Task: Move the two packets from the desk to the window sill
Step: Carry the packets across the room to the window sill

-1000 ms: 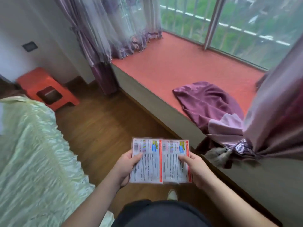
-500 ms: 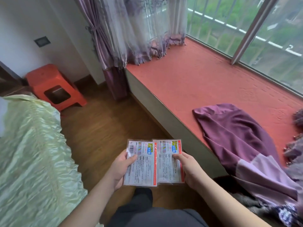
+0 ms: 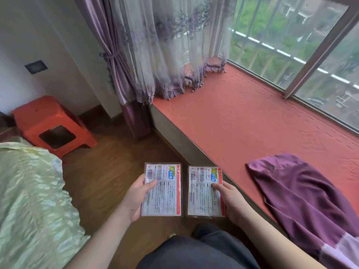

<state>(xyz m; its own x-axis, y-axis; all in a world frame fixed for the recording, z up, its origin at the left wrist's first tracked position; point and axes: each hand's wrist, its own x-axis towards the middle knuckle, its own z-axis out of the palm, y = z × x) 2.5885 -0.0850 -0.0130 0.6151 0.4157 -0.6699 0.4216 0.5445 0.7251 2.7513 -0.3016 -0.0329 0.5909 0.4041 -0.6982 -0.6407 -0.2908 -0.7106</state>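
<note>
Left hand [image 3: 136,199] fingers pinching left packet [image 3: 162,189], right hand [image 3: 231,200] fingers pinching right packet [image 3: 204,193], both packets side by side, apart, above wood floor [image 3: 108,171] beside red window sill [image 3: 242,123].

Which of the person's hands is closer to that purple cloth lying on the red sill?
The right hand, holding its packet beside the sill's edge, with the purple cloth off to its right. The left hand holds the other packet farther away, over the wooden floor.
</note>
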